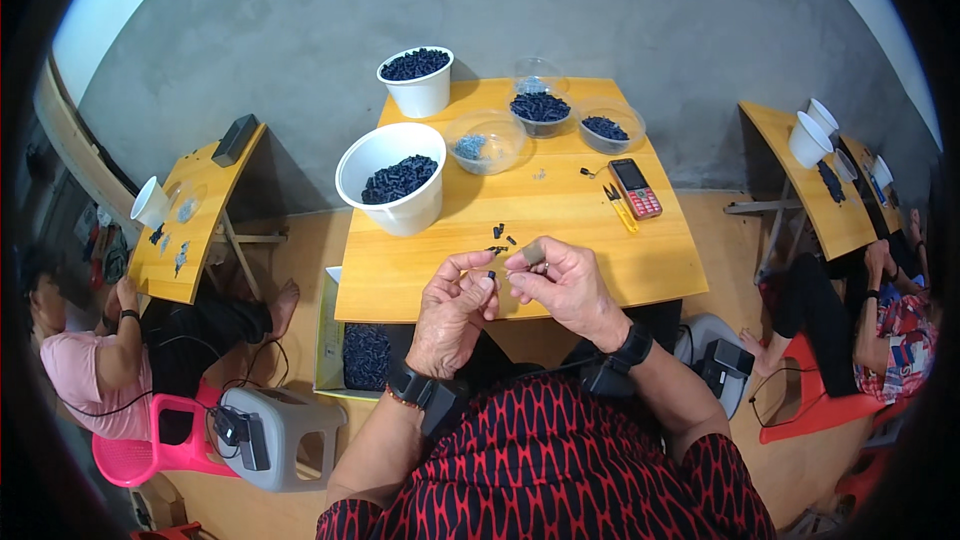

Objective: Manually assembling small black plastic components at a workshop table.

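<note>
My left hand [452, 308] and my right hand [562, 283] meet over the near edge of a small wooden table [600, 260]. Both pinch one small black part [493, 277] between thumbs and fingertips. A taped fingertip shows on my right hand. A few loose black parts [500, 233] lie on the table just beyond my hands. A large white bucket [392, 178] of black parts stands to the left, beyond my left hand.
Farther back stand a second white bucket [416, 79] and clear bowls [486, 140] of parts. A phone [636, 187] and yellow snips [620, 208] lie at right. A box of black parts [362, 354] sits under the table. Seated people work at side tables left and right.
</note>
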`<state>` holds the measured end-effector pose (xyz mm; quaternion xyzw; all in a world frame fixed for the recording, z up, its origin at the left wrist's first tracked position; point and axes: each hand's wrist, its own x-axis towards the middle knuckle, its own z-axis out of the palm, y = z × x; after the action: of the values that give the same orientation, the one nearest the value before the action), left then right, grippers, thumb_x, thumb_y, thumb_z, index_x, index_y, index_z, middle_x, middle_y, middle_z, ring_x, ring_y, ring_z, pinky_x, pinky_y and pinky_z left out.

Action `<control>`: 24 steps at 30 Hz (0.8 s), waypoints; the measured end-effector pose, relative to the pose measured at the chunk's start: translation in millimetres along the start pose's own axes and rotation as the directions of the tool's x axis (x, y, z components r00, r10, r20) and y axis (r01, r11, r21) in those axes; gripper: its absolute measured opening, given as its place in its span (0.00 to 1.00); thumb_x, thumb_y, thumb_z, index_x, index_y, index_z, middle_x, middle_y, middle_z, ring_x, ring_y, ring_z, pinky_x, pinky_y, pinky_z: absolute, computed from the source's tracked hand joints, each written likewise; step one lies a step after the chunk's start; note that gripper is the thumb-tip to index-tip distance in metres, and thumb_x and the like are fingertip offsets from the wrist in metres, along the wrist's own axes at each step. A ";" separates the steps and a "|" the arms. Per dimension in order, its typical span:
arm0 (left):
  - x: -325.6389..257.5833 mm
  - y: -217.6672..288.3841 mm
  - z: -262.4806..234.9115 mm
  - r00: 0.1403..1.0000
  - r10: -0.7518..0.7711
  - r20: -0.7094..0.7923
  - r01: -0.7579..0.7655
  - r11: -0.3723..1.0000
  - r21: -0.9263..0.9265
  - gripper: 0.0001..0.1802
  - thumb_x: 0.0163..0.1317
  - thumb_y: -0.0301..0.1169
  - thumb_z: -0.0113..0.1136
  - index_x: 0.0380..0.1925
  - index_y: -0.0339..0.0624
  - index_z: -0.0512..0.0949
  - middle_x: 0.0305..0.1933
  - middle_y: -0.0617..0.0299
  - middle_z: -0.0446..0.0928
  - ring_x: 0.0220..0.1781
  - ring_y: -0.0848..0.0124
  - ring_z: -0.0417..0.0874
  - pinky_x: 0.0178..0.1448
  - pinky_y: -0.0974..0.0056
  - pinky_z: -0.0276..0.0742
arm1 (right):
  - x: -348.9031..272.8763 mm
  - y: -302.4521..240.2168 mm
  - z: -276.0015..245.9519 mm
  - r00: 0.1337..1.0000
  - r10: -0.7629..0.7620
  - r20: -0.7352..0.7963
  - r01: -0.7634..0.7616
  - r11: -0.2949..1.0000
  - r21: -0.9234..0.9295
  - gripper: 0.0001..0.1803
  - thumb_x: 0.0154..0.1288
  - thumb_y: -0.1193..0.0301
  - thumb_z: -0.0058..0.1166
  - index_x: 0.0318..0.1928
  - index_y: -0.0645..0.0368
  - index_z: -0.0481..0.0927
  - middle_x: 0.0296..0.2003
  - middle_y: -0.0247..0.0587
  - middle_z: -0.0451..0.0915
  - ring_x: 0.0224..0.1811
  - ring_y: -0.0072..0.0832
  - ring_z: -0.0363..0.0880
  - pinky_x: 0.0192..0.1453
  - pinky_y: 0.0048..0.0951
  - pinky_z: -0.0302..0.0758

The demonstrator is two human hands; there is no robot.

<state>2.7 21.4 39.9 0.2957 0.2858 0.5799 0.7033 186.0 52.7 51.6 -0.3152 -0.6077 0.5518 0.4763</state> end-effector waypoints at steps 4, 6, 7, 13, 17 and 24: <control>-3.6 -2.3 3.8 0.998 0.062 0.026 -0.064 0.994 0.083 0.08 0.68 0.21 0.60 0.46 0.37 0.77 0.40 0.60 0.81 0.35 0.72 0.80 0.41 0.68 0.78 | -4.2 -8.6 3.4 1.000 -0.030 -0.008 0.030 0.999 -0.010 0.05 0.67 0.82 0.58 0.43 0.66 0.80 0.35 0.35 0.82 0.34 0.17 0.81 0.37 0.19 0.80; -5.2 -1.5 5.1 0.988 0.147 0.035 -0.151 0.971 0.188 0.08 0.67 0.20 0.60 0.44 0.36 0.76 0.40 0.59 0.81 0.38 0.71 0.82 0.45 0.66 0.81 | -5.0 -11.1 3.1 0.999 -0.052 -0.014 0.052 0.998 -0.019 0.05 0.67 0.83 0.58 0.42 0.67 0.80 0.35 0.34 0.82 0.34 0.16 0.81 0.38 0.19 0.79; -6.5 -0.7 6.0 0.988 0.148 0.035 -0.152 0.971 0.187 0.08 0.67 0.20 0.60 0.44 0.36 0.76 0.40 0.59 0.81 0.38 0.71 0.82 0.45 0.66 0.81 | -6.1 -14.3 3.2 0.999 -0.052 -0.013 0.052 0.998 -0.020 0.05 0.67 0.83 0.58 0.42 0.67 0.80 0.35 0.34 0.82 0.34 0.16 0.81 0.38 0.19 0.79; -14.6 3.8 11.2 0.946 0.308 0.101 -0.318 0.824 0.468 0.08 0.65 0.19 0.63 0.42 0.36 0.75 0.41 0.58 0.81 0.39 0.71 0.84 0.45 0.64 0.84 | -9.0 -23.2 4.9 0.976 -0.215 0.017 0.214 0.953 -0.215 0.04 0.66 0.84 0.58 0.41 0.67 0.80 0.35 0.35 0.82 0.34 0.16 0.81 0.40 0.19 0.80; -12.1 3.4 8.5 0.964 0.265 -0.001 -0.255 0.928 0.271 0.08 0.66 0.21 0.62 0.44 0.37 0.76 0.39 0.57 0.82 0.39 0.70 0.84 0.43 0.65 0.84 | -8.1 -15.5 5.4 0.990 -0.140 0.002 0.137 0.970 -0.201 0.04 0.66 0.84 0.58 0.41 0.67 0.80 0.34 0.35 0.82 0.36 0.17 0.82 0.41 0.19 0.80; -9.7 -5.2 1.6 0.995 0.022 -0.096 -0.032 0.994 -0.103 0.07 0.69 0.25 0.60 0.45 0.39 0.78 0.37 0.59 0.81 0.37 0.69 0.83 0.43 0.65 0.81 | -7.9 -7.3 16.2 0.993 -0.112 -0.031 0.108 0.989 -0.098 0.04 0.66 0.83 0.59 0.41 0.68 0.80 0.33 0.34 0.82 0.33 0.17 0.81 0.37 0.20 0.79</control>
<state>5.6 10.9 37.6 0.2344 0.2842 0.6170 0.6954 174.8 38.1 57.9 -0.3139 -0.6413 0.4888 0.5013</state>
